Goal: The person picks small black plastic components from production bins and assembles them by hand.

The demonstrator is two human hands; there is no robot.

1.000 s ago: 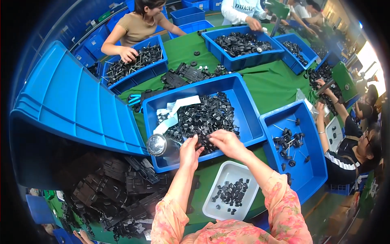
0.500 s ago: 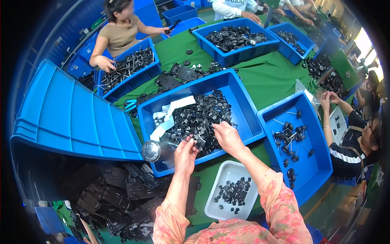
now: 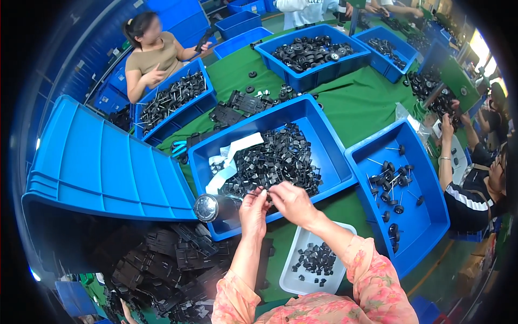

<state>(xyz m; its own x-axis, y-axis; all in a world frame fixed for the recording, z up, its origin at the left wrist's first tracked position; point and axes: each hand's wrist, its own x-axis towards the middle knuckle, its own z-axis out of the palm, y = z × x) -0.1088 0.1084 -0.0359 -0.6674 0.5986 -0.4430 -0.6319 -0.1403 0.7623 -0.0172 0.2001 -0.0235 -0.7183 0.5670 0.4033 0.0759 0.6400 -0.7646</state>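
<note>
My left hand (image 3: 253,213) and my right hand (image 3: 294,204) meet over the near edge of a blue bin (image 3: 328,159). Thumbs and fingers of both are pinched together, fingertips touching or nearly so. Something tiny seems to be between them, too small to name. Beneath and beyond the fingers lies a heap of small black plastic pieces (image 3: 283,154) in that bin, with a crumpled white strip (image 3: 245,143) on its left side. A clear jar with a silver lid (image 3: 206,208) is left of my left hand. Below my right forearm sits a white tray (image 3: 305,235) with similar black pieces (image 3: 318,259).
Right stands a blue bin (image 3: 415,227) of wheels on axles. A large tipped blue bin (image 3: 108,156) at left spills black chassis-like parts (image 3: 156,264). Across the green-covered table (image 3: 356,100) are more wheel bins (image 3: 307,78). Co-workers sit at far left (image 3: 156,56) and right (image 3: 475,200).
My right hand has come back from over the heap to my left hand, and their fingertips now meet. The far-left co-worker's hand has lifted from the wheel bin. The view has shifted slightly.
</note>
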